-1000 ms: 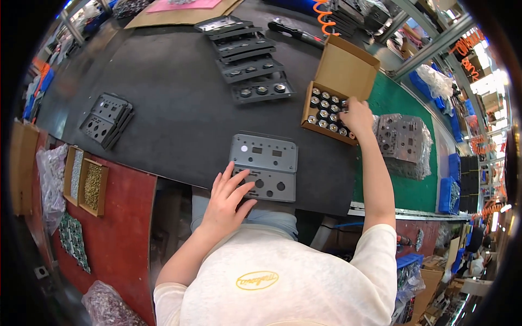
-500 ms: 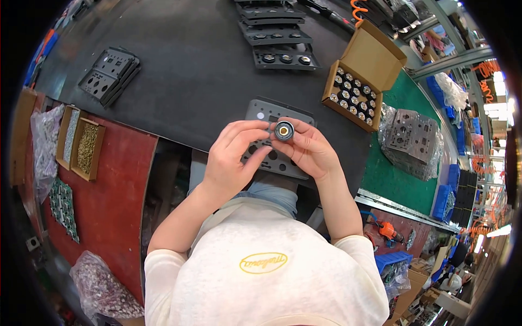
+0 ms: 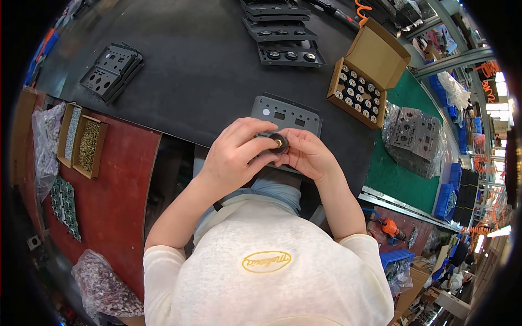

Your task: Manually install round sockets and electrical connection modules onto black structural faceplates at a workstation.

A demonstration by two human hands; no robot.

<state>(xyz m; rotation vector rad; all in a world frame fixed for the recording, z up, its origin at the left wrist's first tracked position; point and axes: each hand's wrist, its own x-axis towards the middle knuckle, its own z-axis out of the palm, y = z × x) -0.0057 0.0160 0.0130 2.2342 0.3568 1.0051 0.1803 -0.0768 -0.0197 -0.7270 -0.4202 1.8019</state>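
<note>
Between my two hands is a small round black connector with a brass-coloured centre. My left hand closes on its left side with thumb and fingers. My right hand grips it from the right, fingertips bent around the edge. Below them lies a grey metal panel with square cut-outs and small holes; my hands hide its near part. Up and to the right, an open cardboard box holds several similar round parts with silver nuts.
Several grey panels fitted with round parts lie at the far side of the dark table. A stack of panels is at the left. Plastic-wrapped panels rest on the green mat. Small brass pieces fill a box on the red surface.
My left fingers have closed in onto the connector, which now tilts and shows its black side instead of its silver-ringed face. The view has shifted slightly.
</note>
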